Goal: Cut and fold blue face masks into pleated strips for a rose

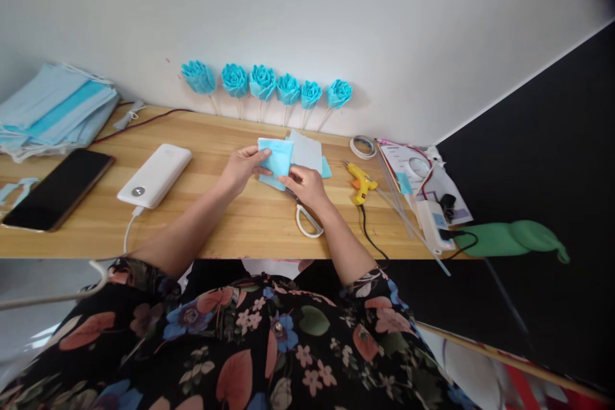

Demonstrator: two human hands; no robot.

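My left hand pinches the left edge of a light blue fabric piece held just above the wooden table. My right hand grips the same blue piece at its lower right corner, with white-handled scissors lying under the wrist. More blue and pale grey fabric sheets lie beneath and behind the held piece.
Several blue fabric roses on sticks lean on the wall. A white power bank, a black phone and a stack of face masks sit at left. A yellow glue gun, tape roll, glue sticks and papers lie at right.
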